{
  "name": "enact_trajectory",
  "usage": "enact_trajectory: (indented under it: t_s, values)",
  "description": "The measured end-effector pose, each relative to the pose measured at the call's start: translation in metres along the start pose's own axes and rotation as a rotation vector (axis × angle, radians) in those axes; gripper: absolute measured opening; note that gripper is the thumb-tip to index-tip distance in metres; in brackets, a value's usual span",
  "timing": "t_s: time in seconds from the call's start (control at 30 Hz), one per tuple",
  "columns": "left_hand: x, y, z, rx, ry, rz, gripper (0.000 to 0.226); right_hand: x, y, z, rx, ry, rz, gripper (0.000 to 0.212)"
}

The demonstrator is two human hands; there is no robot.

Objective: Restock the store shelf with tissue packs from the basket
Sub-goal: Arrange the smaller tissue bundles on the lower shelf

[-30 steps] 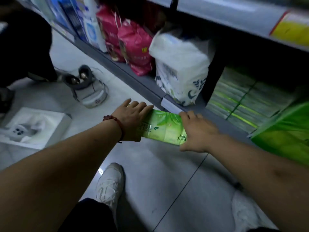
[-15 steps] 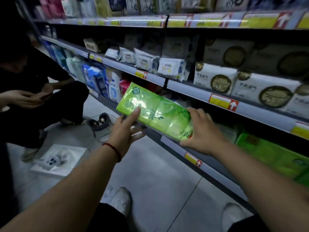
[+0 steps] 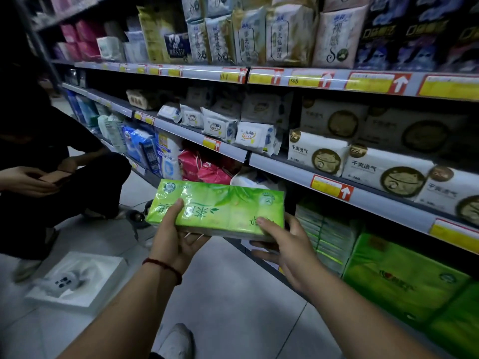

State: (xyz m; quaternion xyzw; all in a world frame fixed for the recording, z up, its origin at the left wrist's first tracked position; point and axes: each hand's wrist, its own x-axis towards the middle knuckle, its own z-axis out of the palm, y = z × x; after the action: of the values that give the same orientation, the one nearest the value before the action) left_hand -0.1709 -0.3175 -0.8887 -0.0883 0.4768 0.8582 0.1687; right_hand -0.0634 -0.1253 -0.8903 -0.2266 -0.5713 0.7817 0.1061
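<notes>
I hold a long green tissue pack [image 3: 228, 208] flat in front of the shelving, at about the height of the bottom shelf opening. My left hand [image 3: 173, 242] grips its left end, thumb on top and fingers underneath. My right hand [image 3: 287, 247] grips its right end the same way. The bottom shelf [image 3: 261, 263] to the right holds stacked green tissue packs [image 3: 404, 281] and a block of pale green-banded packs [image 3: 326, 242]. No basket is in view.
A person in dark clothes [image 3: 51, 182] crouches at the left with a phone. A white foam tray [image 3: 77, 281] lies on the grey floor beside them. Upper shelves carry white and gold packs [image 3: 383, 172] and wipes [image 3: 248, 136]. My white shoe [image 3: 176, 340] shows below.
The green pack rose from floor level near the bottom shelf edge up to mid-height and now lies level in both hands. My view has tilted upward along the shelves.
</notes>
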Motion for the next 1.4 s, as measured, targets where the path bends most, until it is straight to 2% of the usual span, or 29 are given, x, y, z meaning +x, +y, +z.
enact_trajectory:
  t_s: [0.07,0.17,0.27,0.33,0.43,0.53,0.6,0.67,0.73,0.83,0.93,1.0,1.07,1.2,1.4]
  values:
    - [0.001,0.002,0.001,-0.006,-0.026,-0.003,0.044,0.007,-0.002,-0.002,0.106,0.017,0.005,0.047]
    - [0.003,0.004,-0.003,-0.089,0.016,0.050,0.046,0.015,-0.009,-0.011,0.172,0.058,-0.028,0.040]
    - [0.008,0.009,-0.010,-0.041,0.029,0.082,0.041,0.019,-0.016,-0.023,0.208,0.104,-0.042,0.025]
    - [0.008,0.010,-0.012,0.046,-0.042,-0.015,0.033,0.020,-0.019,-0.030,0.221,0.125,-0.040,0.021]
    - [0.002,0.011,-0.012,0.184,-0.170,-0.166,0.036,0.022,-0.022,-0.038,0.226,0.148,-0.030,0.019]
    - [-0.003,0.011,-0.013,0.225,-0.243,-0.218,0.040,0.024,-0.026,-0.043,0.194,0.102,-0.009,0.015]
    - [-0.006,0.012,-0.012,0.235,-0.256,-0.216,0.040,0.024,-0.027,-0.042,0.191,0.056,-0.003,0.019]
    - [-0.005,0.014,-0.011,0.231,-0.258,-0.176,0.042,0.023,-0.028,-0.038,0.231,0.042,0.002,0.037]
    - [-0.003,0.015,-0.009,0.197,-0.217,-0.125,0.043,0.021,-0.028,-0.034,0.276,0.021,0.015,0.046]
    - [0.001,0.011,-0.006,0.125,-0.131,-0.086,0.039,0.015,-0.021,-0.023,0.130,-0.095,0.069,0.052]
    - [0.004,0.004,-0.004,0.079,-0.086,-0.126,0.037,0.006,-0.011,-0.009,-0.015,-0.199,0.165,0.060]
    - [0.002,-0.001,-0.001,0.071,-0.095,-0.173,0.033,0.004,-0.003,0.000,-0.039,-0.231,0.207,0.075]
    - [0.001,-0.006,0.003,0.102,-0.118,-0.217,0.033,0.005,0.003,0.008,-0.028,-0.259,0.226,0.080]
    - [-0.001,-0.014,0.007,0.218,-0.209,-0.305,0.037,0.011,0.014,0.016,-0.026,-0.178,0.173,0.065]
    - [0.013,-0.026,0.002,0.459,-0.210,-0.381,0.043,0.030,0.022,0.001,-0.110,-0.057,0.183,0.076]
